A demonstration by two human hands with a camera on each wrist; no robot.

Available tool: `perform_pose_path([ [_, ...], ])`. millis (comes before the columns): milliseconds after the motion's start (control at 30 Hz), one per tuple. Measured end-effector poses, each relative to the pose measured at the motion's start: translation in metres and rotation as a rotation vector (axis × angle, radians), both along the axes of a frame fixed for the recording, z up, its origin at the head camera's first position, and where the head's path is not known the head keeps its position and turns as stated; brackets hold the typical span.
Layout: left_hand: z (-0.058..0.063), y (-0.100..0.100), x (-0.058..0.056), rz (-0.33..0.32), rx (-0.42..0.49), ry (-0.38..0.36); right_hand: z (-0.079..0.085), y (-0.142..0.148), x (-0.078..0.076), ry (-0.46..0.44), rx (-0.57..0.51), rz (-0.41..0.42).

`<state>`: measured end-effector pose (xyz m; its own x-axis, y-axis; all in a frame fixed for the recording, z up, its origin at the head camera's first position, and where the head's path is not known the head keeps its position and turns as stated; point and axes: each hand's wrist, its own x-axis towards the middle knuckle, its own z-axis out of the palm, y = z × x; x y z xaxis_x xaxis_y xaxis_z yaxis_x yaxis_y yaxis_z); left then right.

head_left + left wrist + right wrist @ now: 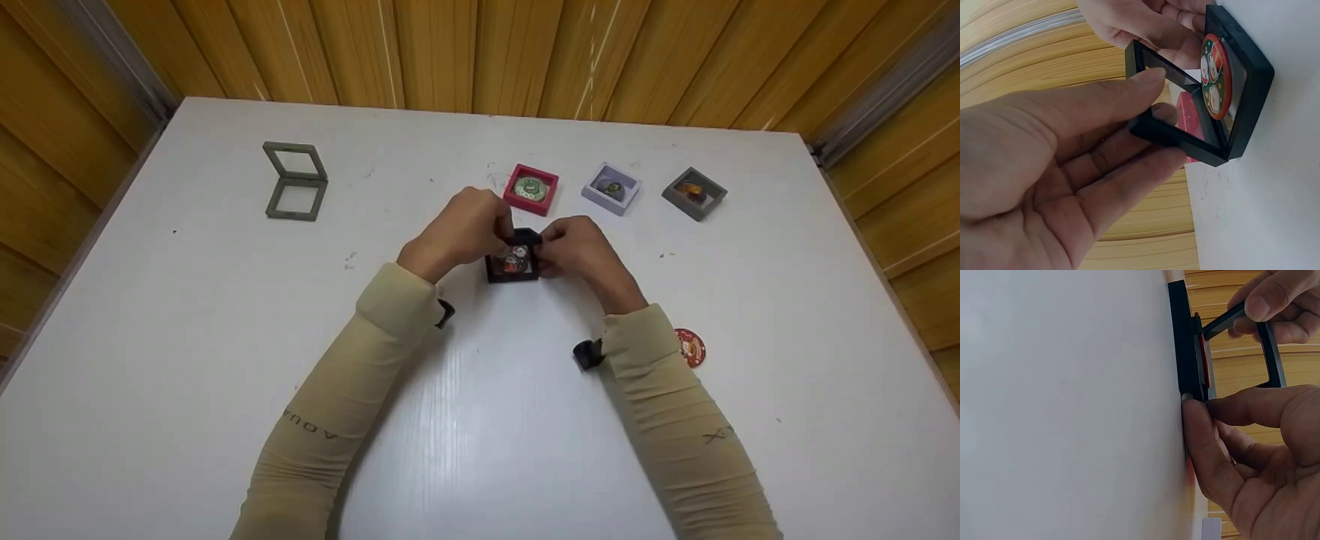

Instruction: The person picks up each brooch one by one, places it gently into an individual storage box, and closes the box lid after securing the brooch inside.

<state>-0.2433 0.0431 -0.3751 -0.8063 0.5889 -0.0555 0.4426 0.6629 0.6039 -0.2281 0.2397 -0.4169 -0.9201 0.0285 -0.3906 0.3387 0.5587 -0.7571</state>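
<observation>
A small black hinged display case stands partly unfolded on the white table, between both hands. My left hand pinches its raised frame-like lid between thumb and fingers. On the other side, my right hand holds the edge of the case's base with thumb and fingertip, low at the tabletop. A round red-rimmed token with a colourful printed face lies on the clear film of the base. From above, the hands cover parts of the case.
Behind the hands are a red case, a lilac case and a grey case, each with a round piece inside. An olive case stands unfolded, back left. A red token lies beside the right sleeve.
</observation>
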Motion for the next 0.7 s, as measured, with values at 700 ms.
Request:
perform_pose_path([
  [700,-0.0031,0.0068,0.0067,-0.055,-0.084,0.078,0.0004,0.0027,0.0018,0.022,0.001,0.001],
])
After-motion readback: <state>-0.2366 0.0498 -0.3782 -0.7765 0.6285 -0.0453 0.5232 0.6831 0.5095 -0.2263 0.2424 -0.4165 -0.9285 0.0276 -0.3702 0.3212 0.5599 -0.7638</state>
